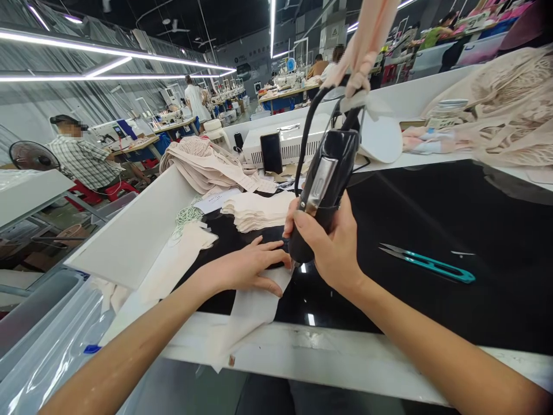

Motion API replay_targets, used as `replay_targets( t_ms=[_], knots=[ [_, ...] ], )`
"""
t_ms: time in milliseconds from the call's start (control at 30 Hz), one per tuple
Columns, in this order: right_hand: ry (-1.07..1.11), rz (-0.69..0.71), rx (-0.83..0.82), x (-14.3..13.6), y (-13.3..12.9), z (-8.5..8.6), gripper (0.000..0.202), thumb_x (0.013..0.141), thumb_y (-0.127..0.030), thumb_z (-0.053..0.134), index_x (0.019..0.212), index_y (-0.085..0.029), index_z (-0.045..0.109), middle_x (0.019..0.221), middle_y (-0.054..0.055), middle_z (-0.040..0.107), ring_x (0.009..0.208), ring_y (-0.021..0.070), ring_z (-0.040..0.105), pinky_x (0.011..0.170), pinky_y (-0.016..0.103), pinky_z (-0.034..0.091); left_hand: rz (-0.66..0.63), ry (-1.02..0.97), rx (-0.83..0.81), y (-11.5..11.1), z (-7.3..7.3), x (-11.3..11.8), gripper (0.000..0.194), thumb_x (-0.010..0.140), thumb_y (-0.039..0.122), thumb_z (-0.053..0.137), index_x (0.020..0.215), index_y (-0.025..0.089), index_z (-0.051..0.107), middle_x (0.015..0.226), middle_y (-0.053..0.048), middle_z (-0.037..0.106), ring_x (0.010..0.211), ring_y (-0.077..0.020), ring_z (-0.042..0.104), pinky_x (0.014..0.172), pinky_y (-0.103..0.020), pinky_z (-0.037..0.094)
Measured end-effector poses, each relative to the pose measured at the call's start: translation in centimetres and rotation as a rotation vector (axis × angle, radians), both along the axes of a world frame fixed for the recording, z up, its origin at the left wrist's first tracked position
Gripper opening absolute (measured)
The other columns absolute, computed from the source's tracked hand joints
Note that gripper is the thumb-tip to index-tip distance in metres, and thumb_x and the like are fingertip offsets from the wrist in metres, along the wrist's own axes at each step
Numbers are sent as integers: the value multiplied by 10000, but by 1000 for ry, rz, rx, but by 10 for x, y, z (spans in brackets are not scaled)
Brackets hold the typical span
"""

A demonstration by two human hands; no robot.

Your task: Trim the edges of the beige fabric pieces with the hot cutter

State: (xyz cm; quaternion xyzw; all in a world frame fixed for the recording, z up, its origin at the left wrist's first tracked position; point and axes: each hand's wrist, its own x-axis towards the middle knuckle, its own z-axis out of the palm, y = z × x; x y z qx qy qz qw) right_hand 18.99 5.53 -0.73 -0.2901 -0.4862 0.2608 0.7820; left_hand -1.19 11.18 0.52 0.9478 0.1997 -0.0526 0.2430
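My right hand (pixel 330 245) is closed around a black corded hand-held tool (pixel 330 167) with a metal lever on its side. The tool is tilted, its rounded lower end just above the black table top. My left hand (pixel 250 265) lies with its fingers spread on a pale cream fabric piece (pixel 254 305), which hangs over the table's front edge. The fingertips are beside the tool's lower end; its working tip is hard to make out. Beyond my left hand is a stack of cut cream fabric pieces (pixel 259 210).
Teal thread snips (pixel 432 266) lie on the black table top (pixel 432 219) at the right. A white box (pixel 254 144) and a phone (pixel 271 154) stand at the back. Fabric bundles (pixel 194 164) rest at the left, with more fabric (pixel 496 109) at the back right.
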Motion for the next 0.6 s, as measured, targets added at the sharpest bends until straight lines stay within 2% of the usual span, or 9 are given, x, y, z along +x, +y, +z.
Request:
replay_targets(
  t_ms=[133, 300, 433, 600],
  knots=[
    [-11, 16, -26, 0, -4, 2, 426, 998, -598, 981, 1127, -335, 672, 908, -59, 752, 713, 176, 701, 676, 361, 654, 9, 19, -56, 1, 2, 2, 404, 1169, 502, 890, 1477, 280, 752, 1771, -147, 711, 1843, -415, 487, 1552, -784, 185],
    [-4, 12, -10, 1, -6, 3, 468, 996, -652, 991, 1194, -353, 691, 939, -42, 780, 680, 185, 690, 647, 384, 666, 27, 42, -90, 1, 5, 3, 444, 1200, 614, 810, 1502, 293, 746, 1774, -137, 701, 1813, -411, 530, 1567, -749, 134],
    [-5, 16, -5, 2, -4, -1, 473, 1000, -679, 979, 1197, -349, 703, 961, -26, 782, 685, 191, 715, 643, 389, 685, 27, 20, -104, 0, 4, 3, 427, 1196, 600, 812, 1495, 300, 758, 1793, -129, 695, 1820, -409, 520, 1565, -751, 142],
    [0, 29, -5, 2, -4, 0, 424, 1002, -604, 994, 1190, -350, 711, 943, -40, 803, 661, 190, 756, 619, 373, 697, 12, 5, -107, 1, 2, 3, 417, 1197, 570, 821, 1494, 285, 756, 1838, -153, 661, 1850, -404, 479, 1557, -798, 106]
  ],
)
